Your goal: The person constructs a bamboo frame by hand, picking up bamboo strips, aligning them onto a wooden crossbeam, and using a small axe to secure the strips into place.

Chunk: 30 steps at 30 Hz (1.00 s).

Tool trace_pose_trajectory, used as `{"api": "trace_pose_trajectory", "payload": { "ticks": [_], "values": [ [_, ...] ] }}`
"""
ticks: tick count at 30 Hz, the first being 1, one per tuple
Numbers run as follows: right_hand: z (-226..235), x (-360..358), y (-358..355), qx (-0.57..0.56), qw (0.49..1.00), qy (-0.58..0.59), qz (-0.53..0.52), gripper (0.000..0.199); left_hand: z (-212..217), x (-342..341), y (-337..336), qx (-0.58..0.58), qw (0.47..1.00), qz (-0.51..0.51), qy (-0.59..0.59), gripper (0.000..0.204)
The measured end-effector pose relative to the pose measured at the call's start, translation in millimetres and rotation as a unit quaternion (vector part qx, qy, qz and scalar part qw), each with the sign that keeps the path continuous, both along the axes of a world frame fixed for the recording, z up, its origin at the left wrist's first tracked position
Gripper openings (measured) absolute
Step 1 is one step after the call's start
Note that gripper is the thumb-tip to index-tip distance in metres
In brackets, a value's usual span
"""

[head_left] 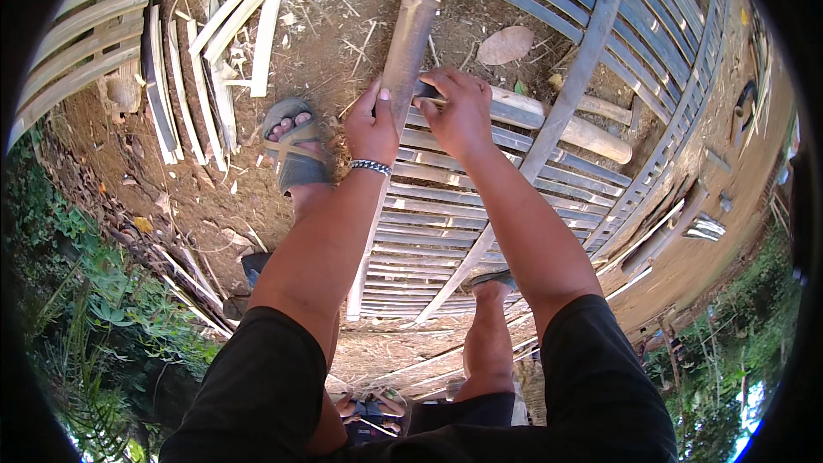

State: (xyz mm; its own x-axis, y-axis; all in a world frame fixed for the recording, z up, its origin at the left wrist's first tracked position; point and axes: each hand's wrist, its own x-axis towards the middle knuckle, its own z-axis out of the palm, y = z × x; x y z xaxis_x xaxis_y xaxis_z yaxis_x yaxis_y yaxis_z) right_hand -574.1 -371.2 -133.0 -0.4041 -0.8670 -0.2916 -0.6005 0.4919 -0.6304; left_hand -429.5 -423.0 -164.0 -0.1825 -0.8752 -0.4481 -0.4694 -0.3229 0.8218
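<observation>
My left hand point(374, 127), with a chain bracelet at its wrist, is closed around the edge of a thick bamboo pole point(415, 21), its thumb pressed on top. Just right of the pole, my right hand point(460, 110) has its fingers curled around something small. A dark piece point(426, 88) and a thin pale strip show at its fingertips; their kind cannot be made out. The pole forms the left side of a bamboo slat panel point(437, 216) lying below my hands. A round bamboo length point(597, 139) lies across the slats to the right.
Split bamboo strips point(225, 111) lie on the dirt at left, near a slatted bamboo piece point(94, 21). My sandalled left foot point(296, 150) stands beside the panel; another foot point(495, 281) is at its near edge. A cross pole point(573, 111) runs diagonally over the slats. A dry leaf point(505, 45) lies beyond my hands.
</observation>
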Motion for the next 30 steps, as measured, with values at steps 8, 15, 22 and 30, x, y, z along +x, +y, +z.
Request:
{"api": "trace_pose_trajectory", "payload": {
  "ticks": [8,15,22,30],
  "values": [
    [-5,3,1,-0.021,0.998,0.056,0.021,0.035,-1,7,-2,-0.008,1.000,0.000,0.022,0.034],
    [-5,5,-2,-0.023,0.997,0.064,0.027,0.031,-1,11,-2,-0.036,0.998,-0.005,0.043,0.033],
    [-8,-1,-3,-0.008,0.998,0.057,0.009,0.031,8,7,-2,-0.014,0.999,-0.024,0.035,0.035],
    [-8,1,-2,-0.005,0.998,0.065,0.014,0.029,-2,8,-1,-0.025,0.999,-0.036,0.015,0.038]
  ]
}}
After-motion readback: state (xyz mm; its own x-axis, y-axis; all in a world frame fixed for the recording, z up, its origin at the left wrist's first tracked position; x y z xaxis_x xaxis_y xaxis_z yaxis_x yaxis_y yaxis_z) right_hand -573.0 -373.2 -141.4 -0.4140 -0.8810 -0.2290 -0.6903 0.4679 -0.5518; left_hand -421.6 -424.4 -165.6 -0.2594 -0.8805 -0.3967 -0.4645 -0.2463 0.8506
